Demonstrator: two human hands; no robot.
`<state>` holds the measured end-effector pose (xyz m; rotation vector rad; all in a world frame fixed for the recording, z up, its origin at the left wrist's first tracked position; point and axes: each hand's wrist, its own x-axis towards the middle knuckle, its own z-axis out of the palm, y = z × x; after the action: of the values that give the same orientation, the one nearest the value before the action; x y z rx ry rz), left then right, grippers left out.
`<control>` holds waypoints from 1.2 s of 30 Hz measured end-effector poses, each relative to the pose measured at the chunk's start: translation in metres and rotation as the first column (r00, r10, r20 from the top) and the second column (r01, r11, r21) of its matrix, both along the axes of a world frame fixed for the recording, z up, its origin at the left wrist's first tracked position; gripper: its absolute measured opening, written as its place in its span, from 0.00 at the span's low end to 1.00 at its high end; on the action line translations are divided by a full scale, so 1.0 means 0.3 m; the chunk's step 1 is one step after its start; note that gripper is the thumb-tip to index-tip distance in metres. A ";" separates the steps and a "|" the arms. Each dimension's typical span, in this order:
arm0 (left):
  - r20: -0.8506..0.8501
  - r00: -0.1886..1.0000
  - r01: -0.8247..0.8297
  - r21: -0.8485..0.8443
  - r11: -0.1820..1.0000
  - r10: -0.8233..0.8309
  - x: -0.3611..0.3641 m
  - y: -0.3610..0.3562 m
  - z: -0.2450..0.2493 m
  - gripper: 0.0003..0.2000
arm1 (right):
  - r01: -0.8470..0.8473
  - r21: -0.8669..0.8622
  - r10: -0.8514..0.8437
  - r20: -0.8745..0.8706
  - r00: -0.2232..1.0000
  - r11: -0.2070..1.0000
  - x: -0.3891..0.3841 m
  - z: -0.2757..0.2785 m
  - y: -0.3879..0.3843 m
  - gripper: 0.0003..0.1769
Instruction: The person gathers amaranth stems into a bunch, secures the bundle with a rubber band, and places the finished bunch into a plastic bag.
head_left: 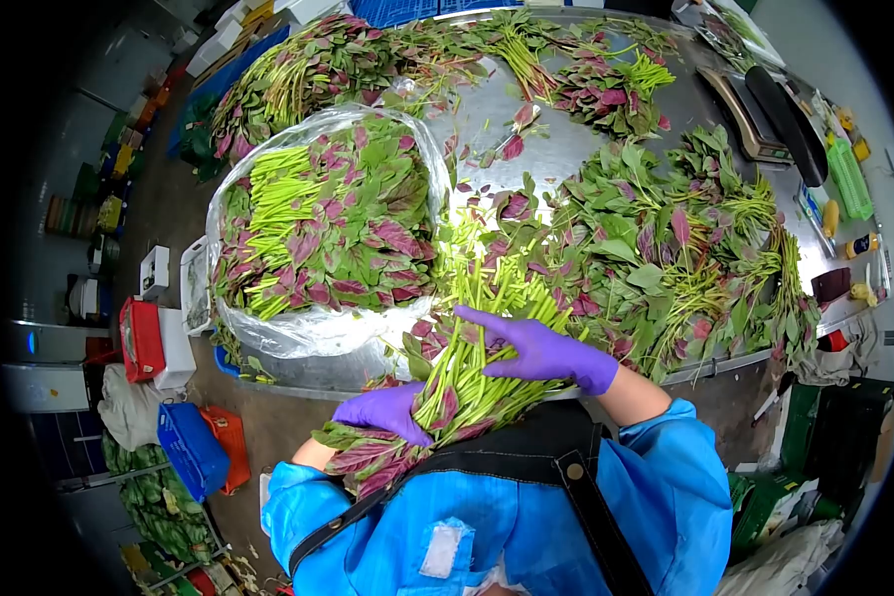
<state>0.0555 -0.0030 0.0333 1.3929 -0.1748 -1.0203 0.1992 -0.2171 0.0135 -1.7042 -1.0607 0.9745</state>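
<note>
A bunch of red-and-green leafy stems [457,382] lies slanted in front of my body, leaves toward the lower left and pale cut stems toward the table. My left hand [385,411], in a purple glove, is wrapped round its leafy end. Over the stems is my right hand [541,351], also gloved, with the index finger stretched out and the thumb apart, resting against them. Left of the bunch stands a clear plastic bag [318,333] packed with trimmed greens [353,219]. Loose greens [646,248] are heaped to the right.
The metal table [556,139] holds more bunches [318,70] along its far side. A scale [745,119] and a black object [787,124] sit at the far right. Red [141,340] and blue [191,452] containers stand on the floor at left.
</note>
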 end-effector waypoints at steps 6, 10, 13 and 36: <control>0.103 0.993 0.056 0.007 0.998 -0.057 -0.013 0.011 -0.057 0.45 | -0.094 0.079 0.122 -0.549 0.827 0.992 0.125 0.062 -0.060 0.36; 0.011 0.998 0.069 -0.006 0.998 -0.068 -0.024 0.018 -0.042 0.45 | 0.473 0.023 -0.443 -0.311 0.841 0.881 0.373 -0.170 -0.237 0.31; -0.016 0.998 0.067 0.084 0.994 -0.065 -0.029 0.020 -0.016 0.45 | 0.393 -0.114 -0.397 -0.011 0.918 0.912 0.276 -0.087 -0.236 0.32; 0.053 0.957 -0.282 -0.037 0.959 0.284 -0.113 0.031 -0.046 0.48 | 0.017 0.093 -0.017 -0.001 1.000 0.996 -0.062 -0.107 -0.133 0.13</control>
<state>0.0215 0.0062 0.0195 1.3758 -0.0302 -0.7375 0.1807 -0.2569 -0.0186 -1.6343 -1.0737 0.9012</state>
